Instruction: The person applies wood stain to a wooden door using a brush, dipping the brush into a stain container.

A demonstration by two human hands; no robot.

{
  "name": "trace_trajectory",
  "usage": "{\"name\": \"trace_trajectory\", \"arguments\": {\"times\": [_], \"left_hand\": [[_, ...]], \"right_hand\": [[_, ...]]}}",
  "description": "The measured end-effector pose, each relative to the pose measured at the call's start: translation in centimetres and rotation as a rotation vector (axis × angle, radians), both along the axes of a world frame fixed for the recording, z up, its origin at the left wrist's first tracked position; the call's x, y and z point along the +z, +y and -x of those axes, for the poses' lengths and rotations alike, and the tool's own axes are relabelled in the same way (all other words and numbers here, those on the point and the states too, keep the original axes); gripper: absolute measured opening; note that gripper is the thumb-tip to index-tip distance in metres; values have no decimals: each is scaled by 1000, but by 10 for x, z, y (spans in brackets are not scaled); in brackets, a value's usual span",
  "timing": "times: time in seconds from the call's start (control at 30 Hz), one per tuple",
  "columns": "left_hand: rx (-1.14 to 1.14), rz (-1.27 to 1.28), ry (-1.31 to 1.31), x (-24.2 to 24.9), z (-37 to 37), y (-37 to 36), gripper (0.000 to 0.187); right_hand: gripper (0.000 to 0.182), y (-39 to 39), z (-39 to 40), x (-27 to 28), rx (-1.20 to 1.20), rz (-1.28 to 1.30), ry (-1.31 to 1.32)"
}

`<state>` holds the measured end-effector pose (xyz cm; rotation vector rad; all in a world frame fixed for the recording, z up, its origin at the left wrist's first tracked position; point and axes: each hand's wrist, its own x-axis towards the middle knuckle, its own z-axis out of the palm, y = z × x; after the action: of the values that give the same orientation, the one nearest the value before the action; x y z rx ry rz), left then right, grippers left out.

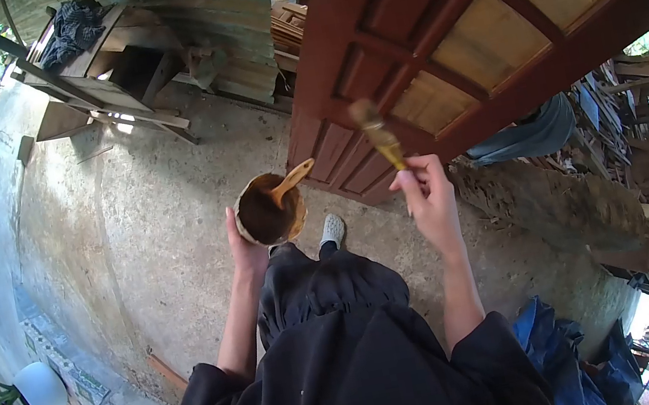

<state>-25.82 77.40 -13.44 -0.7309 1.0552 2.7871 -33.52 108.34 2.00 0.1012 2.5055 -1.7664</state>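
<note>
My left hand (242, 247) is wrapped round the side of a small round tub (263, 220) with dark brown liquid inside. A second brush with a wooden handle (296, 176) stands in the tub, its handle leaning over the rim to the right. In my right hand (429, 197) a paintbrush (381, 137) is pinched by its handle, bristles pointing up and away from me. Its bristle end is smeared by motion and overlaps the reddish-brown panelled door (330, 136) in this view. The door stands tilted in front of me and carries several glass panes (489, 40).
A wooden bench (133, 50) with dark cloth stands at the far left by a corrugated metal wall (220, 4). Scrap wood (635, 139) is piled on the right. Blue tarpaulin (555, 353) lies behind right, and a white chair (42, 393) stands at left. Concrete floor (142, 200) spreads around me.
</note>
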Motion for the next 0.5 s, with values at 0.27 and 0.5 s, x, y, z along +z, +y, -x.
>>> {"name": "trace_trajectory", "arguments": {"times": [0.27,0.5], "left_hand": [[-107,-75,-80,-19,40,-41,69],[-289,-110,-25,-13,41,-65,65]], "right_hand": [[27,-126,-11,51,599,-905,464],[30,-188,-16,25,716,-1020,506]]}}
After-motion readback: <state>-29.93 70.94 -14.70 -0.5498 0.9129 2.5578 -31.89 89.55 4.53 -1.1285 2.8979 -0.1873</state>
